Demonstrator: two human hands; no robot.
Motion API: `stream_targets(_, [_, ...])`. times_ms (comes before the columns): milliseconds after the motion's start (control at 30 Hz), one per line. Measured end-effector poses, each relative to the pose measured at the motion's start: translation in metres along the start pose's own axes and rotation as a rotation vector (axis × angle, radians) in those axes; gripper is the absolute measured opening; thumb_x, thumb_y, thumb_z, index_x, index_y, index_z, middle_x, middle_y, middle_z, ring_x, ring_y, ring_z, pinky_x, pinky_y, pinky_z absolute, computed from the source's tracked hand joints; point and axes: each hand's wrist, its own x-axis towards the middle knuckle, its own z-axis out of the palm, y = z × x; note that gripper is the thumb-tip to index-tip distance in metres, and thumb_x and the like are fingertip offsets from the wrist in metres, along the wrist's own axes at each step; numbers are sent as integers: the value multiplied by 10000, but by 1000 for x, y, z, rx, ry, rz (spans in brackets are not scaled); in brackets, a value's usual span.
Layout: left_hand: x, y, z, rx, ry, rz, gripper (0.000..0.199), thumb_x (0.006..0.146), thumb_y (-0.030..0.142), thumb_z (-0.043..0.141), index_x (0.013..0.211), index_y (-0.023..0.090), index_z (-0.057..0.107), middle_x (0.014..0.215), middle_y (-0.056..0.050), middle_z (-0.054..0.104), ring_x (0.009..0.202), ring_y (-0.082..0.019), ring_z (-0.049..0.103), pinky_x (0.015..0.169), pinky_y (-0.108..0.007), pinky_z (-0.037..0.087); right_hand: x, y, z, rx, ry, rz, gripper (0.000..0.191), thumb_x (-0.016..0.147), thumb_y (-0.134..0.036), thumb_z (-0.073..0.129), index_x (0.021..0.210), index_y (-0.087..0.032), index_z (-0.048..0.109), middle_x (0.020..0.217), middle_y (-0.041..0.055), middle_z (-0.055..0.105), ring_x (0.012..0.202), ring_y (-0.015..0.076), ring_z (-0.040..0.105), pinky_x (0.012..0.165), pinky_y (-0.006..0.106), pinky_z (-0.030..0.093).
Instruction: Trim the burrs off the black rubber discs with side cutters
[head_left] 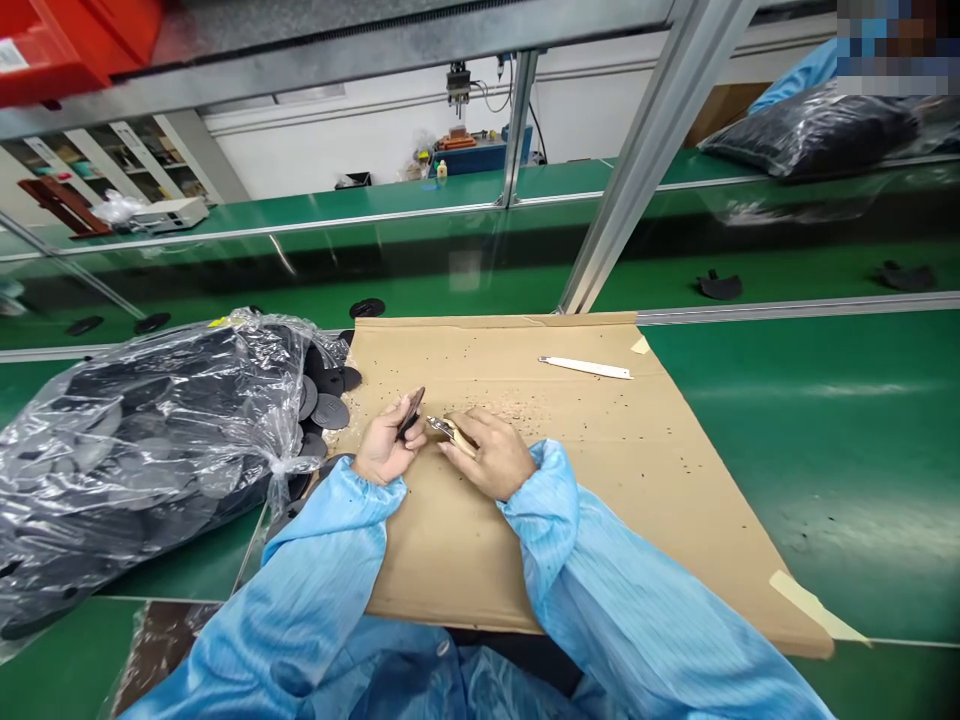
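Observation:
Over a sheet of brown cardboard (600, 500), my left hand (386, 445) is closed on a thin, dark disc-like part (411, 412), tilted up nearly edge-on. My right hand (491, 450) wraps round a pair of nippers (454, 434) with pale yellow handles. Their metal jaws point left at the dark part, with a small gap that I cannot judge exactly. Just left of my left hand, loose black discs (330, 411) spill at the mouth of a clear plastic bag (150, 430) filled with similar discs.
A white, narrow knife-like tool (585, 368) lies on the cardboard among scattered black crumbs. Beyond a metal upright (660, 150), black parts (720, 285) sit on the green belt. A red bin (82, 50) is at upper left, and a person's blue sleeve (795, 78) shows at upper right.

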Motion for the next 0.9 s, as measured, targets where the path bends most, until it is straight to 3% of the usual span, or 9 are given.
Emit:
stream_targets(567, [-3, -3, 2, 138, -32, -22, 174, 805, 202, 648, 959, 132, 604, 659, 26, 494, 391, -22, 292, 354, -151, 234, 6, -10, -13, -21, -234, 49, 336, 885, -339, 570, 1177, -176, 608, 961, 77, 635, 882, 199, 612, 805, 288, 464])
stream_targets(900, [-3, -8, 1, 157, 32, 23, 218, 763, 212, 703, 942, 112, 627, 644, 22, 489, 409, -24, 332, 352, -154, 251, 6, -11, -13, -76, -294, 79, 188, 864, -250, 552, 1007, -196, 660, 889, 50, 656, 837, 181, 610, 762, 258, 441])
